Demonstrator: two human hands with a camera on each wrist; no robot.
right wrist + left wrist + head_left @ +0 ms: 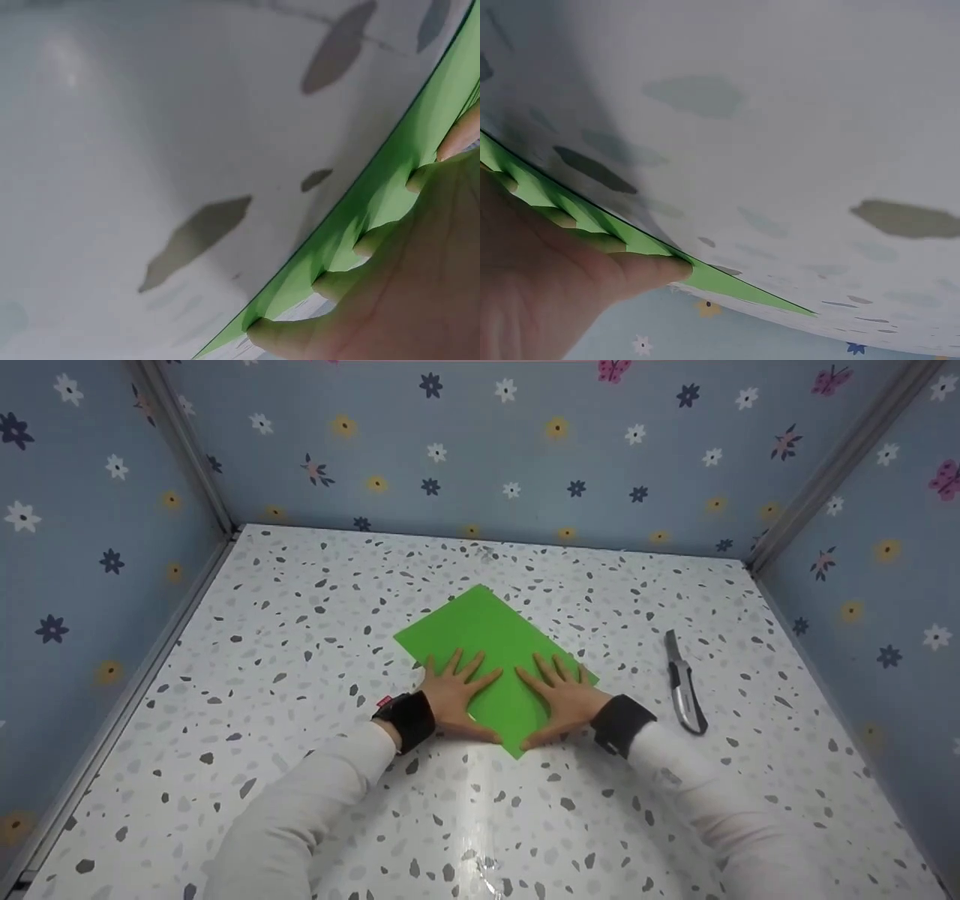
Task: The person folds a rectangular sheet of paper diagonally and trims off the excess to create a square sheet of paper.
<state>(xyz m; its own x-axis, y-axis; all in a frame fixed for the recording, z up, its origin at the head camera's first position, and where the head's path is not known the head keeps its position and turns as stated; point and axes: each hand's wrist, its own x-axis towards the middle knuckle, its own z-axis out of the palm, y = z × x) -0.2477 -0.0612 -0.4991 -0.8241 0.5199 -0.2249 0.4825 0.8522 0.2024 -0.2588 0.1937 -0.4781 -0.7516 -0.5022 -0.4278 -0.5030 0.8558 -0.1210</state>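
Observation:
A flat sheet of green paper lies on the speckled table with one corner toward me. My left hand rests on its left edge, fingers spread and straight, thumb near the front corner. On the right edge my right hand lies the same way, its thumb close to the left one. In the left wrist view the fingertips of the left hand touch the paper. The right wrist view has the right hand with its fingertips on the paper.
To the right of the paper lies a utility knife with its blade out, pointing away from me. Flower-patterned panels close in the white speckled table at the back and on both sides.

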